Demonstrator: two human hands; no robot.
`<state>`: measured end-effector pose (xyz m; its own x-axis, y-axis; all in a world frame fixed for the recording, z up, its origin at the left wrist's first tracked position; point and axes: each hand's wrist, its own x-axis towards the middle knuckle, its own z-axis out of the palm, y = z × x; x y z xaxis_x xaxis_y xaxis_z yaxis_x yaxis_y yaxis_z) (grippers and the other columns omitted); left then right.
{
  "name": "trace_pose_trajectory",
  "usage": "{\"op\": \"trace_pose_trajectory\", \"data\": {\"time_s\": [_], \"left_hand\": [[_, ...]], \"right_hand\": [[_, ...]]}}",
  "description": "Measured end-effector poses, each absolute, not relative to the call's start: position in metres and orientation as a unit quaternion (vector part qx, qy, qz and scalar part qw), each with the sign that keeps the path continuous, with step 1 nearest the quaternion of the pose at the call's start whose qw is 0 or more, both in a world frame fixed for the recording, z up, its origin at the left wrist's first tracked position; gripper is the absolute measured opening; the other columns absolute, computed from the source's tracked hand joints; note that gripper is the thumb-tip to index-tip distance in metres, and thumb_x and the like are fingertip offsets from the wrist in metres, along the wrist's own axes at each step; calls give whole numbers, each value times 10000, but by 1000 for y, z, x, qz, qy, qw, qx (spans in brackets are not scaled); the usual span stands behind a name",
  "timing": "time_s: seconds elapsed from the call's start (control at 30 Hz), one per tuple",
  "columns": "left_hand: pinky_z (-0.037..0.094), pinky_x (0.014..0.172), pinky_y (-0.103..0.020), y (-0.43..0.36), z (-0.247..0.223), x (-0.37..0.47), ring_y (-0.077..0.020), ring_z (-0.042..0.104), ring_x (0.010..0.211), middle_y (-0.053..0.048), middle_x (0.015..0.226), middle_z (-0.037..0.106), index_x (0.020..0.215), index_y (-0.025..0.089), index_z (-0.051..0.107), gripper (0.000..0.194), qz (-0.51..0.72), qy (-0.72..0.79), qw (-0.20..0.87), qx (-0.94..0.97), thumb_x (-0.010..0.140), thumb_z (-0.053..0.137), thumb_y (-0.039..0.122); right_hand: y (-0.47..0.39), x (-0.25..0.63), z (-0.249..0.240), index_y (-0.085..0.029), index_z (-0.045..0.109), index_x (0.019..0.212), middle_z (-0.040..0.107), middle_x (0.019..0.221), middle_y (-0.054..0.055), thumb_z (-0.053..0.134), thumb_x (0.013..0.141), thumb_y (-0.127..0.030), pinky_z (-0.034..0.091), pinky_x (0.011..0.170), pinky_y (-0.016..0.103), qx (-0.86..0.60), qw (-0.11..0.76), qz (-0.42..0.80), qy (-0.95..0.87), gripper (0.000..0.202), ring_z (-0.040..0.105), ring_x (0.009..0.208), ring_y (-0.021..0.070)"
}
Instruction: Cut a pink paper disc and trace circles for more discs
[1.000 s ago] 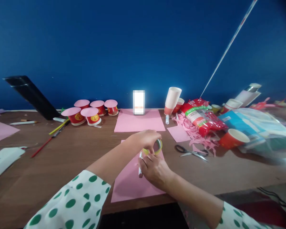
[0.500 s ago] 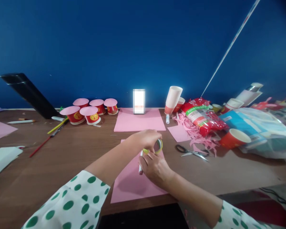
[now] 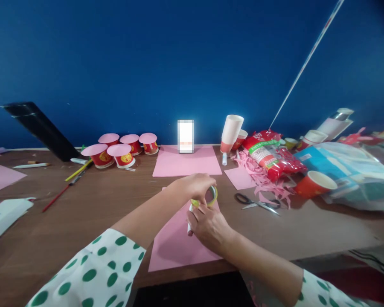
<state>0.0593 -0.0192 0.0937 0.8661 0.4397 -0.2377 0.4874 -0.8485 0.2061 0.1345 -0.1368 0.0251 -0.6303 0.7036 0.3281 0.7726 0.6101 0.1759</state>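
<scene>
My left hand is closed on a roll of yellow-rimmed tape, over the upper part of a pink sheet. Just below it, my right hand has its fingers curled round a thin white stick-like object, whose lower end shows beside the knuckles. The two hands touch or nearly touch, and my fingertips are partly hidden. Behind them lies a stack of pink paper. Open scissors rest on the table to the right.
Several red cups with pink discs stand back left. Stacked white cups, a red bag of paper, pink shreds, an orange cup and a plastic bag are on the right. A black object leans at left.
The view has shifted slightly. Both hands keep nearly the same place and the same hold.
</scene>
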Motion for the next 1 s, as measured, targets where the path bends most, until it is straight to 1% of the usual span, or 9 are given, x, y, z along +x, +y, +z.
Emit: {"op": "trace_pose_trajectory", "data": {"time_s": [0.2,0.37,0.47,0.57,0.67,0.77,0.87,1.0], "left_hand": [[433,711,-271,-19,94,58,-222,564,921,-59,1067,594,1067,223,549,640,-87,243,142,955,484,781,343],[430,719,-277,-20,97,58,-231,557,935,-67,1088,580,1103,215,534,686,-98,255,140,952,483,773,385],[426,736,-274,-21,98,58,-228,554,940,-62,1091,573,1129,222,519,714,-101,262,146,949,483,768,398],[422,740,-271,-22,101,58,-228,553,941,-59,1086,572,1112,227,525,707,-102,266,152,946,469,773,383],[422,722,-260,-24,104,58,-225,551,940,-56,1078,577,1088,229,539,668,-104,262,161,946,476,768,367],[421,729,-260,-25,106,57,-226,544,951,-58,1080,578,1107,227,533,672,-100,261,163,946,488,757,364],[424,725,-266,-25,105,57,-224,544,943,-59,1084,573,1142,232,516,709,-95,264,167,945,487,749,367],[425,738,-280,-26,106,58,-228,541,946,-64,1090,564,1166,234,505,694,-102,268,174,942,518,723,355]], "right_hand": [[-146,148,31,-117,572,881,626,800,100,547,847,-375,466,604,315,-411,124,-115,-896,262,566,762,219],[-151,168,34,-141,584,940,637,811,67,592,824,-306,439,594,278,-412,127,-59,-901,201,566,753,196],[-152,182,31,-158,578,996,644,813,46,603,813,-244,429,638,266,-406,142,-21,-902,204,570,777,183],[-153,194,31,-159,578,1013,651,806,37,605,795,-189,422,646,266,-397,169,-5,-902,222,564,733,172],[-154,205,33,-162,589,993,660,803,37,577,796,-148,424,657,265,-402,211,12,-891,198,560,710,167],[-154,215,34,-171,604,975,671,793,40,553,826,-175,434,671,261,-414,256,44,-872,157,564,715,166],[-152,223,34,-174,608,1005,683,818,51,544,853,-222,448,707,267,-426,294,86,-852,171,585,759,167],[-149,229,30,-174,625,975,695,849,63,561,848,-252,457,707,267,-438,340,118,-824,161,606,757,167]]}}
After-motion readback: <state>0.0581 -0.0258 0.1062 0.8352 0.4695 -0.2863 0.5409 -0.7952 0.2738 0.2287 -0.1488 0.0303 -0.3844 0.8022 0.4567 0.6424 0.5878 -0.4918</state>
